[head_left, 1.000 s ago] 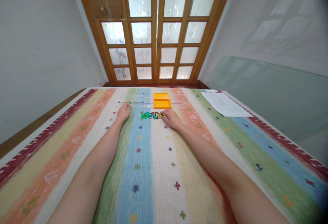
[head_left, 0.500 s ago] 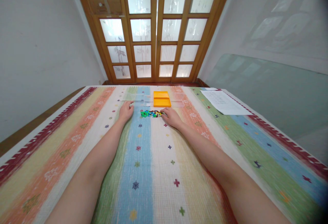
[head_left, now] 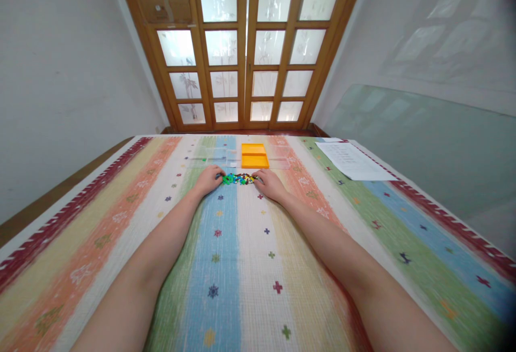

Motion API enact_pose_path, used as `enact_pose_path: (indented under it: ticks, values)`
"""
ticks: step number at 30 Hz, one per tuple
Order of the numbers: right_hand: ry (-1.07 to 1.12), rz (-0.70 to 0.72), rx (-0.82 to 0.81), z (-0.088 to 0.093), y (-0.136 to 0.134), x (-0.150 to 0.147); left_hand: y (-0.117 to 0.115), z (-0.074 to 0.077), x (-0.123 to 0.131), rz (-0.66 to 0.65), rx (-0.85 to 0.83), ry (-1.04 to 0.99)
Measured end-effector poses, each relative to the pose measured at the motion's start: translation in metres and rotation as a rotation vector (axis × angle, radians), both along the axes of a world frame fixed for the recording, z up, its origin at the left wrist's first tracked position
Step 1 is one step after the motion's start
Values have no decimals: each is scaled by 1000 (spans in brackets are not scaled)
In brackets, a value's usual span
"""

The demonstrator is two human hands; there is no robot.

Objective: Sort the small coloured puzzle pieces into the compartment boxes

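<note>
A small heap of tiny coloured plastic pieces [head_left: 241,179] lies on the striped cloth, green on the left, blue in the middle, yellow and dark on the right. At its left edge, my left hand [head_left: 209,179] has its fingers bent together on the green pieces. My right hand [head_left: 270,184] rests at the opposite edge, fingers curled in at the yellow and dark pieces. What either set of fingertips holds is too small to make out. Behind the left hand, a single green piece [head_left: 204,160] lies in a clear plastic tray [head_left: 220,163].
An open yellow-orange case [head_left: 255,162] stands just behind the heap, with another clear tray [head_left: 280,163] to its right. Printed paper sheets [head_left: 350,161] lie at the table's far right. Wooden glass-paned doors [head_left: 248,72] stand beyond the table.
My left hand has moved from the clear tray toward me and rightward onto the heap's green end. A green piece now shows in that tray. My right hand stays at the heap.
</note>
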State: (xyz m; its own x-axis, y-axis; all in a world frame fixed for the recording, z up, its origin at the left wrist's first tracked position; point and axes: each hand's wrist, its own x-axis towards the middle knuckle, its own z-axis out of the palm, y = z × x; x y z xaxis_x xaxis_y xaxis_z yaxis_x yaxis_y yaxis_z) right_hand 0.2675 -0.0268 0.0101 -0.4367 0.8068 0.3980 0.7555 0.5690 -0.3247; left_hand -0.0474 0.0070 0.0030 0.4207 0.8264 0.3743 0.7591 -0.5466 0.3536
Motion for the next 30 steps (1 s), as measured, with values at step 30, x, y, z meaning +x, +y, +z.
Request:
enact_pose_path:
  ticks: [30]
  values:
    - [-59,243,119,5,-7,-7,-2,1,3,61,-1,79]
